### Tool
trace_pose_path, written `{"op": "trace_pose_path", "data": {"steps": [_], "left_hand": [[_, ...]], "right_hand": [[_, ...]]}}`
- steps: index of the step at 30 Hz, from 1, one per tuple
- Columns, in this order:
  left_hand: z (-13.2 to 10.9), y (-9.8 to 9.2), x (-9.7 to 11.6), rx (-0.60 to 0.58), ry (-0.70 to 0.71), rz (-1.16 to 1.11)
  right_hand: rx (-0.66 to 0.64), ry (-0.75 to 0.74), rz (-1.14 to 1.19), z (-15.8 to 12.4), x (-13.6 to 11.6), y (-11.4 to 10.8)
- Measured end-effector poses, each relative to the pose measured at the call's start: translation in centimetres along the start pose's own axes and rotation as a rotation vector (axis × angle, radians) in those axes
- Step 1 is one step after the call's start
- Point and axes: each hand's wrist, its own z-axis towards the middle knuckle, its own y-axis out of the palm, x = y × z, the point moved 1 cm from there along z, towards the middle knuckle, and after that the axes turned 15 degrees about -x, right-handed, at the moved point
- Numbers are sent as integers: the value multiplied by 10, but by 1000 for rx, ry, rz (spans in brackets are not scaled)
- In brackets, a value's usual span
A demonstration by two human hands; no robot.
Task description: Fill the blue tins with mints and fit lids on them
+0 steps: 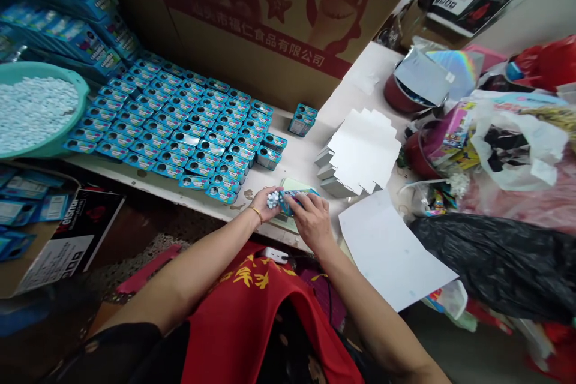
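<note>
Near the table's front edge, my left hand (265, 205) is cupped around a small heap of pale candies (273, 198). Close against it, my right hand (312, 216) grips a small blue box (290, 195), its end meeting the candies. Some of the box is covered by my right fingers. Beneath both hands lies a pale green pad or sheet (292, 183). Rows of blue tins or boxes with round windows (193, 129) stand to the left. A short stack of the same boxes (302, 120) stands apart behind my hands.
A green basin (81, 93) of pale candies sits at the far left. Piled white cards (366, 147) and a white sheet (391, 246) lie right of my hands. A large carton (270, 6) stands behind. Bags and a black plastic bag (499, 258) crowd the right.
</note>
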Motion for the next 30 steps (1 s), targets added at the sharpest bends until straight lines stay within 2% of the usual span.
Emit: {"op": "trace_pose_path", "data": {"steps": [4,8,12,14,16,20,25,30], "left_hand": [[-4,-3,4,26,14,0],[-16,-8,13,33,3,15],[-34,-18,21,63,11,43],[-46,-23,23,96,5,55],[-59,-29,22,112,-13,64],[-85,-38,18,97,-48,63],[-103,-49,16,135,-81,60],[-108,-49,15,140,-113,84]], "right_hand": [[110,119,331,-2,23,16],[272,274,780,-5,50,46],[282,347,1121,-1,65,81],[269,356,1157,-1,69,90],[250,338,1132,-6,71,91],[256,313,957,-34,70,71],[408,513,890,-70,72,60],[549,654,867,-79,83,63]]}}
